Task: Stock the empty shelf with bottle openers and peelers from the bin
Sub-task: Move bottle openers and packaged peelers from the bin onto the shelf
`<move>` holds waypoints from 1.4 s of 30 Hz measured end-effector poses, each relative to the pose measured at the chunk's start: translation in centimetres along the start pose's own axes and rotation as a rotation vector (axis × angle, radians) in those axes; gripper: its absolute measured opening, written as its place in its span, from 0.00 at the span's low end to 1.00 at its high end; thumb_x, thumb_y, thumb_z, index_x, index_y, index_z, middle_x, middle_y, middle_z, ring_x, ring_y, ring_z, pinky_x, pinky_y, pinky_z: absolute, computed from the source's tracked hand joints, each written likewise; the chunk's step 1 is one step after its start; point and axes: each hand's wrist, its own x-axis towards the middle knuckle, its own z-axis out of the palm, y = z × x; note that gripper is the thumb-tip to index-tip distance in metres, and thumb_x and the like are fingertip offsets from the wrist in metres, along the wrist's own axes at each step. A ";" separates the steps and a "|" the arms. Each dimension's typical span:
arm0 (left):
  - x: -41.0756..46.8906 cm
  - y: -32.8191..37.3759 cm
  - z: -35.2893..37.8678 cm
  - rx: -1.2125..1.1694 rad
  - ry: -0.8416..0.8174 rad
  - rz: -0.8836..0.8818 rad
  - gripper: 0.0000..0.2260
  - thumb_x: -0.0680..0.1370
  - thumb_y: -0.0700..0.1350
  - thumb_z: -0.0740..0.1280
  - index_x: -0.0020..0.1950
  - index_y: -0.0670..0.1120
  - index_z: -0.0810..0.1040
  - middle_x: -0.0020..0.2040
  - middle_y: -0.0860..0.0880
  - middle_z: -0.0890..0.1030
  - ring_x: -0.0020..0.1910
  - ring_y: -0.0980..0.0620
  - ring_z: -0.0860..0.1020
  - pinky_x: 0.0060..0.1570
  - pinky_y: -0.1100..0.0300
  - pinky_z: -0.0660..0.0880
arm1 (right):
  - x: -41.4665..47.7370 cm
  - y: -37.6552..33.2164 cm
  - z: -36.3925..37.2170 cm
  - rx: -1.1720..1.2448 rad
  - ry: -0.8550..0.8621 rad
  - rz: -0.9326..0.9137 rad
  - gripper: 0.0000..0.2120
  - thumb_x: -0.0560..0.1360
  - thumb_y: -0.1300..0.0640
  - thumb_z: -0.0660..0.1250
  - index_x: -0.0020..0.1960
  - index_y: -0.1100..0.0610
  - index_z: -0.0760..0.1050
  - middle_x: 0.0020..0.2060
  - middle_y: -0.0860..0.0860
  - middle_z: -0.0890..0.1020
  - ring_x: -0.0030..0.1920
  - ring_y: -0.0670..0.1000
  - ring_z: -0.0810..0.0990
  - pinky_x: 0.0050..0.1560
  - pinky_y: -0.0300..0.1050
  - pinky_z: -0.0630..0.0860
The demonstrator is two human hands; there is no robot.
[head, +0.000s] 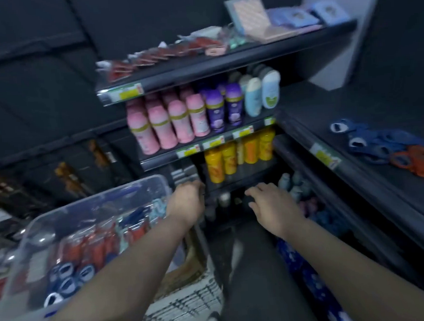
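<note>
No legible text; yellow-green price tags (129, 91) on shelf edges (too blurred), bottle labels unreadable.

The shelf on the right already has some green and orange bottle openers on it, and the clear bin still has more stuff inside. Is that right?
Almost. The head view shows the openers on the right shelf are blue bottle openers and orange bottle openers, not green. The rest holds: the clear bin still has more packaged items inside.
</note>
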 end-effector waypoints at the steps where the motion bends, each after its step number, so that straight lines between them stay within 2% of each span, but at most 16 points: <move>1: -0.9 -2.1 -0.6 0.000 0.017 -0.053 0.13 0.74 0.43 0.62 0.57 0.48 0.78 0.53 0.43 0.82 0.54 0.41 0.79 0.50 0.50 0.77 | 0.5 -1.7 0.5 0.017 -0.014 -0.033 0.15 0.81 0.52 0.56 0.67 0.52 0.69 0.60 0.51 0.74 0.61 0.54 0.71 0.55 0.52 0.72; 5: -4.3 -10.4 -2.6 -0.011 0.050 -0.250 0.14 0.76 0.42 0.63 0.61 0.50 0.78 0.56 0.45 0.82 0.55 0.43 0.80 0.52 0.52 0.78 | 2.6 -8.6 2.6 0.027 -0.086 -0.152 0.16 0.81 0.53 0.56 0.68 0.51 0.68 0.63 0.51 0.73 0.63 0.55 0.69 0.57 0.51 0.70; 11: -7.8 -21.9 -3.8 -0.038 -0.099 -0.456 0.10 0.78 0.44 0.62 0.57 0.47 0.78 0.50 0.45 0.83 0.48 0.45 0.81 0.48 0.54 0.78 | 6.6 -18.7 6.1 0.026 -0.174 -0.251 0.14 0.79 0.54 0.59 0.64 0.53 0.71 0.59 0.52 0.76 0.59 0.55 0.73 0.55 0.50 0.73; 13: -8.3 -25.0 -3.6 -0.048 -0.188 -0.467 0.09 0.79 0.46 0.62 0.54 0.45 0.79 0.47 0.46 0.82 0.45 0.46 0.80 0.47 0.55 0.77 | 8.0 -21.1 7.8 0.006 -0.244 -0.254 0.12 0.78 0.56 0.60 0.61 0.53 0.72 0.56 0.52 0.77 0.56 0.55 0.76 0.49 0.48 0.75; 15: -8.4 -27.8 -3.2 -0.045 -0.286 -0.452 0.09 0.79 0.46 0.62 0.53 0.44 0.79 0.48 0.45 0.83 0.45 0.46 0.81 0.48 0.54 0.79 | 9.3 -22.6 9.7 -0.036 -0.372 -0.262 0.11 0.77 0.60 0.60 0.59 0.54 0.73 0.54 0.52 0.79 0.53 0.55 0.78 0.42 0.43 0.71; 17: -8.5 -29.7 -2.8 -0.044 -0.372 -0.428 0.11 0.81 0.46 0.60 0.55 0.44 0.79 0.50 0.44 0.83 0.48 0.45 0.81 0.50 0.52 0.79 | 10.4 -23.7 11.5 -0.040 -0.536 -0.254 0.11 0.78 0.60 0.59 0.59 0.56 0.75 0.54 0.54 0.79 0.54 0.55 0.78 0.43 0.40 0.68; 19: -8.4 -31.2 -2.2 -0.030 -0.429 -0.389 0.12 0.81 0.46 0.59 0.56 0.44 0.79 0.52 0.44 0.83 0.49 0.45 0.81 0.50 0.52 0.79 | 11.1 -24.3 13.2 -0.058 -0.662 -0.241 0.11 0.77 0.58 0.61 0.57 0.57 0.77 0.54 0.55 0.80 0.55 0.56 0.78 0.48 0.41 0.71; 22: -8.3 -32.4 -1.2 -0.072 -0.477 -0.362 0.10 0.79 0.45 0.61 0.56 0.44 0.79 0.51 0.44 0.83 0.48 0.44 0.81 0.48 0.52 0.79 | 11.4 -24.9 14.4 -0.175 -0.776 -0.199 0.13 0.74 0.60 0.64 0.59 0.57 0.76 0.57 0.56 0.79 0.57 0.56 0.78 0.52 0.44 0.74; 26: -7.6 -32.5 0.2 -0.106 -0.513 -0.330 0.09 0.77 0.44 0.65 0.56 0.45 0.79 0.51 0.46 0.82 0.48 0.47 0.80 0.50 0.53 0.79 | 12.0 -25.1 15.1 -0.375 -0.820 -0.200 0.15 0.74 0.62 0.66 0.61 0.57 0.73 0.60 0.56 0.77 0.60 0.56 0.77 0.57 0.48 0.72; 29: -7.4 -32.1 1.0 -0.106 -0.530 -0.287 0.10 0.76 0.44 0.68 0.57 0.48 0.79 0.52 0.48 0.82 0.50 0.48 0.80 0.50 0.53 0.79 | 12.2 -24.6 15.2 -0.449 -0.841 -0.220 0.17 0.74 0.58 0.69 0.61 0.58 0.74 0.61 0.58 0.77 0.59 0.56 0.78 0.54 0.47 0.74; 33: -7.3 -30.7 1.7 0.087 -0.583 -0.148 0.20 0.72 0.48 0.70 0.64 0.51 0.74 0.60 0.47 0.74 0.60 0.45 0.73 0.52 0.49 0.76 | 12.1 -23.3 15.4 -0.373 -0.858 -0.254 0.13 0.75 0.56 0.68 0.59 0.58 0.73 0.58 0.56 0.78 0.59 0.55 0.76 0.56 0.45 0.70; 35: -7.2 -30.1 1.7 0.220 -0.592 -0.109 0.25 0.71 0.50 0.72 0.67 0.52 0.71 0.65 0.46 0.69 0.64 0.45 0.68 0.57 0.47 0.73 | 12.0 -22.9 15.3 -0.267 -0.808 -0.258 0.13 0.77 0.54 0.65 0.60 0.57 0.72 0.58 0.56 0.78 0.62 0.57 0.72 0.53 0.43 0.66; 37: -6.8 -29.7 1.6 0.306 -0.600 -0.100 0.26 0.70 0.52 0.73 0.66 0.51 0.72 0.67 0.45 0.67 0.66 0.44 0.65 0.64 0.46 0.68 | 12.0 -22.9 14.8 -0.165 -0.751 -0.245 0.14 0.77 0.54 0.63 0.61 0.57 0.71 0.58 0.56 0.78 0.61 0.57 0.73 0.52 0.42 0.66; 40: -6.4 -29.6 1.4 0.358 -0.678 -0.111 0.23 0.70 0.52 0.74 0.62 0.49 0.75 0.65 0.46 0.72 0.66 0.44 0.68 0.67 0.45 0.62 | 12.3 -23.1 14.7 -0.016 -0.722 -0.211 0.12 0.76 0.53 0.65 0.58 0.54 0.70 0.54 0.56 0.79 0.53 0.55 0.77 0.47 0.44 0.72; 42: -6.6 -29.8 1.0 0.314 -0.719 -0.139 0.20 0.72 0.52 0.72 0.61 0.48 0.75 0.61 0.46 0.77 0.62 0.45 0.72 0.65 0.46 0.63 | 12.7 -23.5 14.8 0.063 -0.723 -0.184 0.12 0.75 0.54 0.68 0.56 0.53 0.69 0.54 0.53 0.79 0.52 0.54 0.78 0.45 0.44 0.72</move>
